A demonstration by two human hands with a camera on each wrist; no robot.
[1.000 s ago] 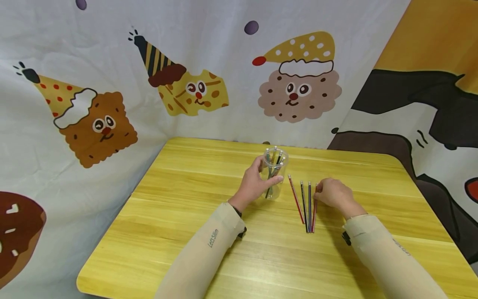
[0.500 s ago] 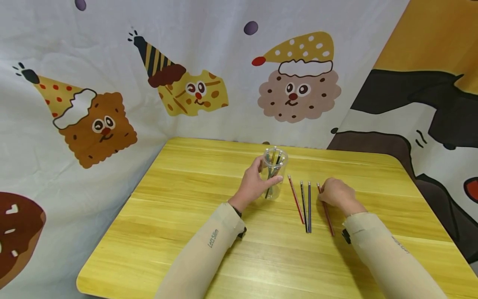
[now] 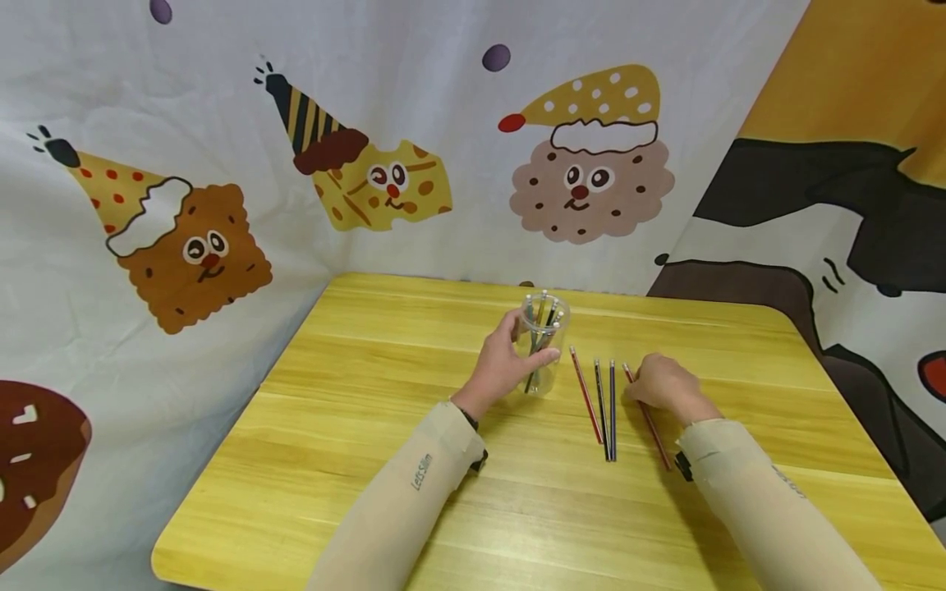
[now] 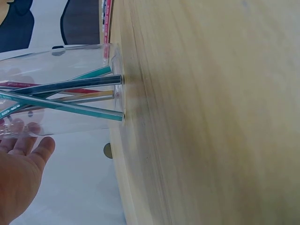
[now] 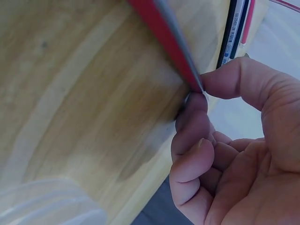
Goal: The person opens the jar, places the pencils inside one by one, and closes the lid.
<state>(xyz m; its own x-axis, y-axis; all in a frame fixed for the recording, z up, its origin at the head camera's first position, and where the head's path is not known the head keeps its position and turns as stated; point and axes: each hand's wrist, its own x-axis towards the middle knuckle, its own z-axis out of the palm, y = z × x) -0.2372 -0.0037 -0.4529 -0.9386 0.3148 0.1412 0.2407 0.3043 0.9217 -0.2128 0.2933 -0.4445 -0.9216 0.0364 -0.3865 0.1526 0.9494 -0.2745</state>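
Observation:
My left hand [image 3: 497, 361] grips a clear plastic cup [image 3: 562, 338] that stands upright on the table with several white-tipped pencils [image 4: 93, 105] inside. In the left wrist view the pencils cross one another through the cup's wall. My right hand [image 3: 668, 386] pinches a red pencil [image 3: 655, 433] near its white-tipped end, between thumb and forefinger in the right wrist view. This pencil slants toward my right wrist, low over the table. Between cup and right hand lie a red pencil [image 3: 585, 394], a black pencil [image 3: 602, 410] and a blue pencil [image 3: 613, 410].
The yellow wood-grain table [image 3: 310, 427] has rounded corners. Behind it hangs a pale cloth [image 3: 414, 254] printed with cartoon biscuits and cheese, meeting the table's far edge.
The red pencil in my right hand has come away from the row on the table, and its lower end has swung right, toward my wrist. My left hand and the cup stay put.

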